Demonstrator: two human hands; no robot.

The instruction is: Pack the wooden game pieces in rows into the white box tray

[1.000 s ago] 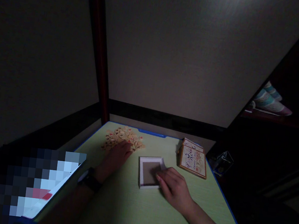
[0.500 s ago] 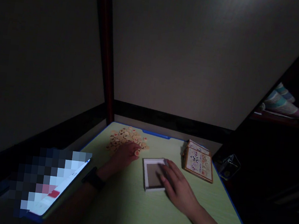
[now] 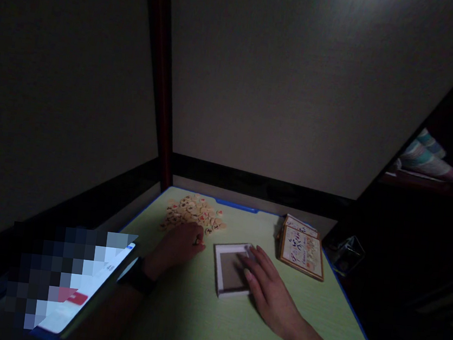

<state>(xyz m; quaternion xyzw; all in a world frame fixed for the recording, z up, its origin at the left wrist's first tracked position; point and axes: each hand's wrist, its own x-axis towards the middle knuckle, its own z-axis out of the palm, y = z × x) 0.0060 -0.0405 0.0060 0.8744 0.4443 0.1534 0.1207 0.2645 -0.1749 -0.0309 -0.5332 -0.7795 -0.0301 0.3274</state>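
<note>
A heap of round wooden Chinese chess pieces (image 3: 193,210) with red and dark characters lies at the table's far left. At the near edge of this heap is my left hand (image 3: 177,245), closed, with a piece (image 3: 198,241) showing at its fingertips. How many pieces it holds is hidden. In the middle of the table sits a shallow open white box (image 3: 219,270), its brown bottom bare where it shows. My right hand (image 3: 272,292) grips the box's right side, fingers reaching over the rim and inside. That side is mostly covered by the hand.
A printed Chinese chess box (image 3: 303,247) lies at the right of the green table (image 3: 192,324). A lit, partly blurred-out screen (image 3: 93,286) is along the left edge. Walls rise behind and to the left. Striped cloth (image 3: 428,155) lies on a shelf at right.
My left hand has drawn back slightly towards me, away from the heap, with its fingers turned down around a piece. My right hand stays on the white box, which looks slightly nearer.
</note>
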